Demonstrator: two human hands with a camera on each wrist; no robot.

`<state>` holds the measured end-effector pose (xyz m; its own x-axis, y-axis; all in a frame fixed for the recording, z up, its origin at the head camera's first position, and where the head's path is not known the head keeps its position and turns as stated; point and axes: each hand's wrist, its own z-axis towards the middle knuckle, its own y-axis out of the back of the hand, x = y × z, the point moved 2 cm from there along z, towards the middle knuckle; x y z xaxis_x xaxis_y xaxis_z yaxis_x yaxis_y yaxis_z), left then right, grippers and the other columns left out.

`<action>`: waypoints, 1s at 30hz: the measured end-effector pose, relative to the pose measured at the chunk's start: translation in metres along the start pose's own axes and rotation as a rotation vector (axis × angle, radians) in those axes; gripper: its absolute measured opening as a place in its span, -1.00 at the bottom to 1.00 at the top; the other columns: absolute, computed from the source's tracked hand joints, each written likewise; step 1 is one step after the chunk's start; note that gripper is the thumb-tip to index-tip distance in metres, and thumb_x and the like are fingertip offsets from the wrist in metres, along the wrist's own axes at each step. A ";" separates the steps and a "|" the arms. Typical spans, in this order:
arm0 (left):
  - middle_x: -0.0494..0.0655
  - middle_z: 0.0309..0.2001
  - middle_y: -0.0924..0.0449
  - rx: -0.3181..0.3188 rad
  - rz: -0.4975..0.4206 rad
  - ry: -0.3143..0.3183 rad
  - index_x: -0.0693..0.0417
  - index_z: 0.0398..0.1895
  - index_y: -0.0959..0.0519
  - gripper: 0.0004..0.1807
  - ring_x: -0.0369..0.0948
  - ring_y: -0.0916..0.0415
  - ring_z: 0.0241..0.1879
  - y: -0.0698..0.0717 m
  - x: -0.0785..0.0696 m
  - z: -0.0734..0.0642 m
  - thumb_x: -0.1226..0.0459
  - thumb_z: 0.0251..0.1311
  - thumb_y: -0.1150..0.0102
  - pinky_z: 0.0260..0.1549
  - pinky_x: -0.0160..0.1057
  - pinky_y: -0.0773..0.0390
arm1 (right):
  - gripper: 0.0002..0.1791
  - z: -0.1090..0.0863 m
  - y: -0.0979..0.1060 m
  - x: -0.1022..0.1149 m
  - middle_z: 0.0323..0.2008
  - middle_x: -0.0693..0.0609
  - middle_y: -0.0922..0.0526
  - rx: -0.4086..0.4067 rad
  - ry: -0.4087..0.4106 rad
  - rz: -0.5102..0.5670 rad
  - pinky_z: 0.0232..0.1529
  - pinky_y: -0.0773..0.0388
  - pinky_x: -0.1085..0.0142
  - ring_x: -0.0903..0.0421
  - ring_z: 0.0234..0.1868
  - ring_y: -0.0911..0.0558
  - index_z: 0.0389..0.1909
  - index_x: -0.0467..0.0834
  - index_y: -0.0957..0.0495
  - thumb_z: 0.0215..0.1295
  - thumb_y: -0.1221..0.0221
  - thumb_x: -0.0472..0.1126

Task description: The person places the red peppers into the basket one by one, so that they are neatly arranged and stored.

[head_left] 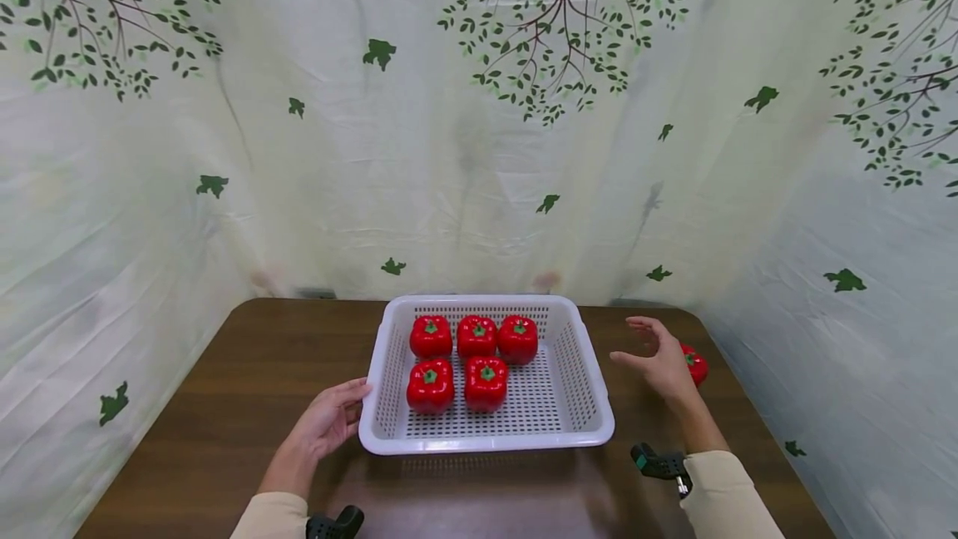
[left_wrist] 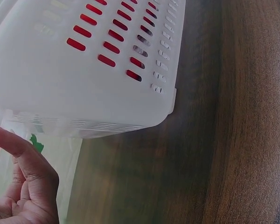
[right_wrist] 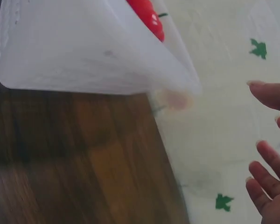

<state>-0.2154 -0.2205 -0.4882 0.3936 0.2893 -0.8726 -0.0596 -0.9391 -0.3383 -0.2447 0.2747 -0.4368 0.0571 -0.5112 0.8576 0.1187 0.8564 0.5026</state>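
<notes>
A white plastic basket with slotted walls sits on the table and holds several glossy red bell peppers with green stems, in two rows on its left and middle. At the basket's left rim, my left hand pinches the edge with its fingertips. My right hand is raised to the right of the basket, thumb and fingers spread apart, holding nothing. Just beyond it, one more red bell pepper lies on the table, partly hidden behind the hand. The right wrist view shows the spread fingers apart from the basket.
The brown wooden table reaches back to a pale curtain printed with branches and green leaves. Curtain also hangs along both sides. Black wrist camera mounts sit on both forearms.
</notes>
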 end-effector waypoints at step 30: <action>-0.16 -0.20 -0.62 0.035 -0.021 -0.010 -0.06 -0.18 -0.62 -0.85 -0.17 -0.60 -0.16 0.003 0.002 0.000 0.26 0.38 -0.03 -0.10 -0.16 -0.62 | -0.14 -0.002 0.049 -0.065 0.41 -0.33 -0.09 -0.207 -0.172 -0.031 0.26 -0.16 -0.28 -0.35 0.38 -0.05 0.41 -0.24 -0.12 0.15 -0.35 -0.18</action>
<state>-0.2148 -0.2224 -0.4907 0.3856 0.3111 -0.8686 -0.0835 -0.9258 -0.3686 -0.2410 0.3494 -0.4682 -0.1169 -0.5018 0.8570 0.3188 0.7983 0.5109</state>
